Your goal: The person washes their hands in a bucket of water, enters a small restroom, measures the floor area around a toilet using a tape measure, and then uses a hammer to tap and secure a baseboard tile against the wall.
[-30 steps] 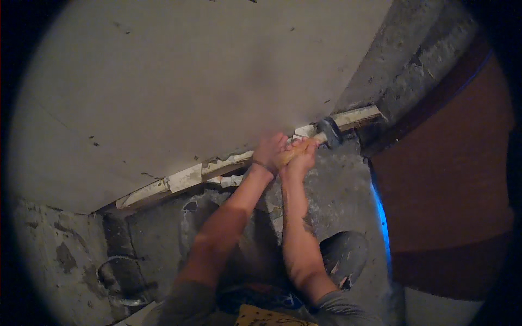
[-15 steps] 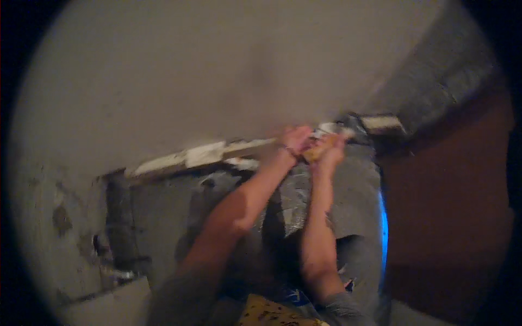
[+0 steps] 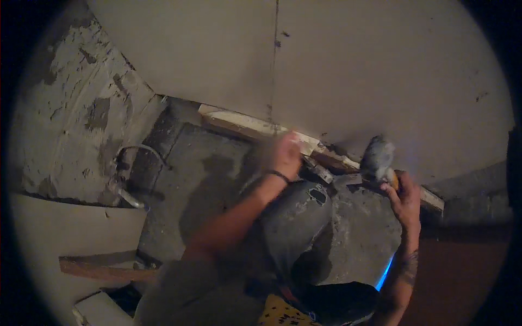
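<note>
My right hand (image 3: 406,198) grips the yellow-orange handle of a tool with a rounded, grey-white crusted head (image 3: 377,157). The tool's head is raised in front of the large pale panel (image 3: 348,70), above the low strip; its exact kind cannot be told. My left hand (image 3: 285,156), with a dark band at the wrist, is smeared by motion, so its fingers are hard to read. It is over or against the pale wooden strip (image 3: 234,119) at the panel's foot. Between the hands lies a small grey, block-like piece (image 3: 322,173).
A rough, plaster-smeared wall (image 3: 81,108) rises at the left. Beside it a curved hose or cable (image 3: 144,148) lies on the grey floor (image 3: 190,157). A reddish-brown board (image 3: 103,267) is at the lower left. My bent knees in dusty grey trousers (image 3: 299,217) fill the middle.
The view has swung left. My hands, close together before around something yellowish, are now apart: the right has moved right with the tool up, the left is by the strip.
</note>
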The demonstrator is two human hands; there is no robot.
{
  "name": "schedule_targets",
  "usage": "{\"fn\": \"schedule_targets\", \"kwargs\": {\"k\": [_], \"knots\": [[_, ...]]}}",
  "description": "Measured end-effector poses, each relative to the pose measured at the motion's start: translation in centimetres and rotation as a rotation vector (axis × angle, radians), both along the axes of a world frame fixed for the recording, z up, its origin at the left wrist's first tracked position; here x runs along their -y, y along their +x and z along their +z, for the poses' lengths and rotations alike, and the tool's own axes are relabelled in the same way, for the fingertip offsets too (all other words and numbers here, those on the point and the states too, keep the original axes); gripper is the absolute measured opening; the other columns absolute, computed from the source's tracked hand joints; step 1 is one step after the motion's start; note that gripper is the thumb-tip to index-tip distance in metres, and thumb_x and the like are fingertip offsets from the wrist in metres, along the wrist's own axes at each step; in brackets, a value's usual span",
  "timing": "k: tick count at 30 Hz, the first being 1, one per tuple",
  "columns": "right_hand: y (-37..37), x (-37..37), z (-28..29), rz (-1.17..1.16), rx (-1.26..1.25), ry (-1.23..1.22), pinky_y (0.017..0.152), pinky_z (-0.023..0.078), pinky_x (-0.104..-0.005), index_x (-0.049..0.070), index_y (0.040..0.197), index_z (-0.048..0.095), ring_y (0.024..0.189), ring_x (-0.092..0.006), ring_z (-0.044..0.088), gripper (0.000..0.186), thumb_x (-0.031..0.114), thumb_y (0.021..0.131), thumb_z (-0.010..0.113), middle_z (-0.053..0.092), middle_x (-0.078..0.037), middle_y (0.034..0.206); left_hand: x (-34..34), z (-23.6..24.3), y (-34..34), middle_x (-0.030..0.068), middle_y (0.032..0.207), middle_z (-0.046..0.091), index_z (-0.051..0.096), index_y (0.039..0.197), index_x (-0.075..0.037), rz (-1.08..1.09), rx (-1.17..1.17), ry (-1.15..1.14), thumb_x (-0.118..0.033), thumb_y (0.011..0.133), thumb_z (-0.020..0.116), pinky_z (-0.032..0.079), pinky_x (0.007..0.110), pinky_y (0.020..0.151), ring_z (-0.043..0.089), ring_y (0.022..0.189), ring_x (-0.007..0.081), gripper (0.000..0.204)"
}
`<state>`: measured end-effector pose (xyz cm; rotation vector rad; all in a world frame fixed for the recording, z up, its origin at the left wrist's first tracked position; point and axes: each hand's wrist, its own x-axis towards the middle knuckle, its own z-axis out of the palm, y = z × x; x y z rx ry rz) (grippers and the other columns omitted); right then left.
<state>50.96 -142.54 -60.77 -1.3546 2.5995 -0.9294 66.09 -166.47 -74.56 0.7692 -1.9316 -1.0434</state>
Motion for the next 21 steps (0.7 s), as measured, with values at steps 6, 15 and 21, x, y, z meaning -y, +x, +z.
{"fn": "schedule_targets", "kwargs": {"k": [6,15,21], "knots": [[-1.6,4.0,-0.7,0.31,-0.303,0.433,0.057,0.044,-0.0376,0.006,0.084,0.059,0.067,-0.0309,0.056,0.034,0.036,0.068,0.064,0.059,-0.012,0.075,7.5,-1.7,2.2,0.0103,0.077,0.058,0.06,0.083,-0.011,0.306,0.382,0.041,-0.024,0.075,0.053,0.044,0.036,0.064,0.056,0.074,0.0267,0.017],[-1.2,7.6,-0.8,0.334,-0.447,0.516,0.056,0.045,-0.0397,0.01,0.081,0.058,0.065,-0.0317,0.056,0.031,0.038,0.07,0.061,0.058,-0.01,0.073,9.5,-0.4,2.3,0.0049,0.081,0.056,0.06,0.074,-0.017,0.256,0.458,-0.082,-0.04,0.069,0.06,0.044,0.039,0.065,0.054,0.078,0.0258,0.024],[-1.8,7.8,-0.4,0.322,-0.425,0.53,0.058,0.045,-0.0395,0.01,0.08,0.057,0.066,-0.0321,0.055,0.029,0.035,0.067,0.063,0.057,-0.01,0.072,9.7,-1.4,1.5,0.0045,0.078,0.055,0.059,0.073,-0.016,0.306,0.465,-0.174,-0.043,0.068,0.059,0.044,0.039,0.063,0.054,0.077,0.0261,0.027]]}}
